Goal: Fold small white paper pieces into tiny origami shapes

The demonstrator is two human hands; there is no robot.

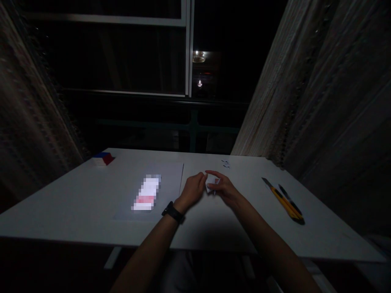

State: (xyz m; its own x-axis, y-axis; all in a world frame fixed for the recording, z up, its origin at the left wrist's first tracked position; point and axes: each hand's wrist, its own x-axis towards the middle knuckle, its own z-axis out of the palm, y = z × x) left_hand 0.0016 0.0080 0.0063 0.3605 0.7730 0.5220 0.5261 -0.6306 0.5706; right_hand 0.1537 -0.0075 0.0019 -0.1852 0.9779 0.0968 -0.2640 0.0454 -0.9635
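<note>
Over the middle of the white table, my two hands meet at a small white piece (pixel 210 179) with a reddish-orange patch. It looks like folded paper or card, but in the dim light I cannot tell which. My right hand (pixel 226 189) grips it from the right, with thumb and index finger around it. My left hand (pixel 194 188), below a black wristwatch (pixel 172 211), is closed at its left edge, the fingertips partly hidden.
A bright, pixelated phone-shaped screen (pixel 147 193) lies on a pale sheet (pixel 173 179) to the left. Farther back is a blue, red and white block (pixel 103 159). On the right are a yellow utility knife (pixel 284 202) and a dark pen (pixel 290 199). Small dark bits (pixel 225 164) lie beyond my hands.
</note>
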